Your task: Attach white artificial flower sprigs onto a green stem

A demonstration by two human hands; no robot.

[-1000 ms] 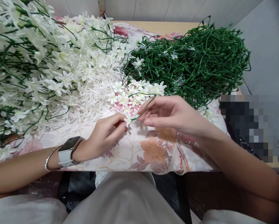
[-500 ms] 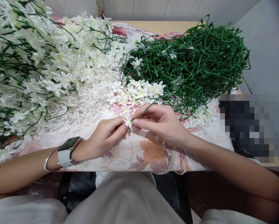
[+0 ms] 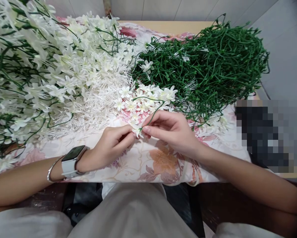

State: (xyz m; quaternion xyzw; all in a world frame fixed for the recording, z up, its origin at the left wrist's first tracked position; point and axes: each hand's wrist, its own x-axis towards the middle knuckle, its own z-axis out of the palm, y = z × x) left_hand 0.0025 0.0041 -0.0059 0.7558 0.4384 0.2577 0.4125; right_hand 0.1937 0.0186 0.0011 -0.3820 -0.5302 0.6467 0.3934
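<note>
Between my two hands, just above the cloth, is a white artificial flower (image 3: 137,131) with a thin green plastic stem (image 3: 156,110) curving up and away from it. My left hand (image 3: 117,142) pinches the flower from the left, thumb against fingers. From the right, my right hand (image 3: 169,130) pinches the green stem close to the base of the bloom. The exact contact under the fingertips is hidden. Right behind my hands lies a small group of loose white flower heads (image 3: 144,99).
A tall heap of stemmed white flowers (image 3: 51,72) fills the left. White stamen pieces (image 3: 96,102) lie beside it. A pile of green stems (image 3: 213,62) stands at the back right. Floral cloth (image 3: 163,162) covers the table. A blurred dark patch (image 3: 265,135) is at the right.
The green stem has swung up and bent over to the left, showing more of its length above my right hand. Both hands hold almost the same place.
</note>
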